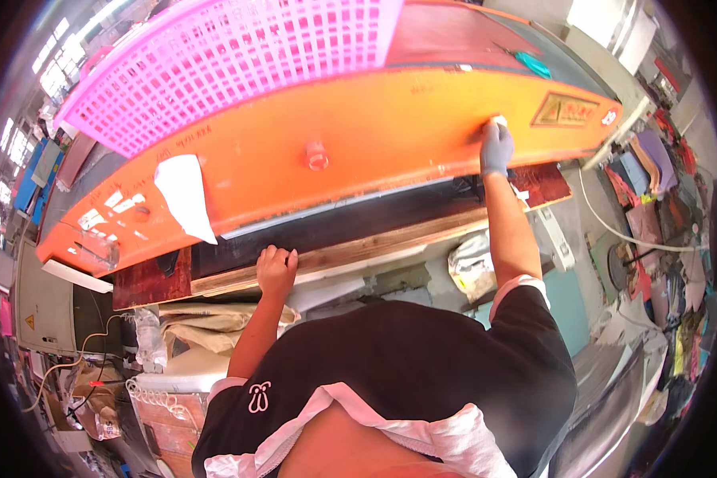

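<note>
My right hand [497, 150], in a grey glove, is raised against the front of a long orange machine beam [390, 127]. Its fingers are closed, and a small whitish bit shows at their tips; what they grip is mostly hidden. Lower and to the left, my bare left hand [276, 272] rests at the near edge of a black work surface [350, 225], by its wooden edge strip [358, 254]. The left fingers are slightly bent with the thumb apart, and nothing shows in them. Between the hands, a round reddish knob [317, 157] sticks out of the beam.
A pink plastic basket [239, 68] stands on top of the machine. White paper [185, 195] hangs on the beam's left part. A teal-handled tool [532, 64] lies on top at right. Below are brown sacking [207, 327] and a white bag [472, 267]; material scraps [653, 231] lie at far right.
</note>
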{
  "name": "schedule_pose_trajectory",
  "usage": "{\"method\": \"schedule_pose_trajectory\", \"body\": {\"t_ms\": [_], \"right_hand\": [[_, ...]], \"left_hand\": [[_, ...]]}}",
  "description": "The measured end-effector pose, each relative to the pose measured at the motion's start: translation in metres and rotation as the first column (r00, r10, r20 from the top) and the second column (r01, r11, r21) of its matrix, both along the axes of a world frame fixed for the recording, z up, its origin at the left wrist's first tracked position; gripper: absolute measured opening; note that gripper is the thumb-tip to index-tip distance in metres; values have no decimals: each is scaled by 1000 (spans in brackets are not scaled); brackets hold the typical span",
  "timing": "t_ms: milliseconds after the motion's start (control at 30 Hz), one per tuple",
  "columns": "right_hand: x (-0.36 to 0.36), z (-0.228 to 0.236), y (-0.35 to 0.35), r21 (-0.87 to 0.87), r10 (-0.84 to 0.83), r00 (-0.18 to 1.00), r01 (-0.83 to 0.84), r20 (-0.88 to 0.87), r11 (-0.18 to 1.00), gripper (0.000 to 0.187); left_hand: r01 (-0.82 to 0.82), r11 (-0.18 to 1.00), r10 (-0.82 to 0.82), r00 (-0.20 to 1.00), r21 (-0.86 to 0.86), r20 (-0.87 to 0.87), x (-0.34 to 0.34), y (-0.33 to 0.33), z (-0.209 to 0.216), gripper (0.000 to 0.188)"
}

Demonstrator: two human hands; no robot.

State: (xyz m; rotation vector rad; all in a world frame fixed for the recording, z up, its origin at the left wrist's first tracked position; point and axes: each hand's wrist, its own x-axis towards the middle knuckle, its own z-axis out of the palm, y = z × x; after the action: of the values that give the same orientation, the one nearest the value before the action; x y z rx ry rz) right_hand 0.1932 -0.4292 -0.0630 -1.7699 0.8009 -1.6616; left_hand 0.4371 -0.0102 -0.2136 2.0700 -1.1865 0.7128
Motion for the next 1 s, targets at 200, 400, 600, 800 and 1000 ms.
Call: {"method": "schedule_pose_trajectory", "body": {"t_ms": [200,400,600,800,1000], "right_hand": [[-19,-33,4,128,378,872,-433,310,892,19],[27,-93,110,-215,273,634,-583,-723,784,18],[39,-125,124,-293,116,629,-508,-769,810,21],[46,-125,119,-228,117,566,-502,-816,834,25],[27,-138,137,-158,182,600,-469,-779,869,26]], "left_hand": [[-105,993,95,983,58,158,4,-33,14,20],[-70,997,66,990,27,126,14,-28,15,19],[-46,999,46,999,12,27,20,-24,2,19],[-14,999,21,981,38,-191,30,-27,3,22],[-17,996,42,959,91,-280,-7,-1,7,23]]}}
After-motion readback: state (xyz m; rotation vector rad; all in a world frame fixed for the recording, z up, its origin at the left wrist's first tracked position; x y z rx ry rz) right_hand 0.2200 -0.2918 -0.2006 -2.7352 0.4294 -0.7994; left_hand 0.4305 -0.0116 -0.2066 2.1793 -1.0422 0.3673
